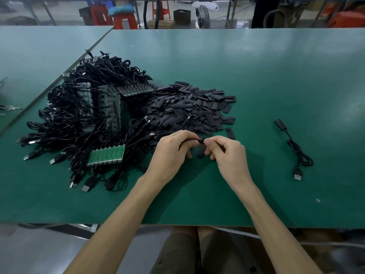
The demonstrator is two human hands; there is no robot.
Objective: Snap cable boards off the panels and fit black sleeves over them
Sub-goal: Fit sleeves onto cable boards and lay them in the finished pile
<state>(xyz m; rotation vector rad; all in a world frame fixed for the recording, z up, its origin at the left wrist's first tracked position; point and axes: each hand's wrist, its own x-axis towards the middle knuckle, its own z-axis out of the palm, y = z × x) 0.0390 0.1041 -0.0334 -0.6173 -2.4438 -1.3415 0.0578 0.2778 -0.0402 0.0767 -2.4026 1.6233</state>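
My left hand point(173, 149) grips a black cable whose small board end point(200, 140) sits between both hands. My right hand point(225, 150) pinches that end at its fingertips, and a black sleeve point(201, 154) shows just below its fingers. A green panel of boards point(106, 155) with cables attached lies left of my left hand. More panels point(110, 107) lie in a big tangle of black cables point(79, 107). A heap of loose black sleeves point(193, 107) lies just beyond my hands.
One sleeved cable point(296, 151) with a USB plug lies alone at the right on the green table point(256, 86). A second table adjoins at the left. Stools, a fan and boxes stand beyond the far edge.
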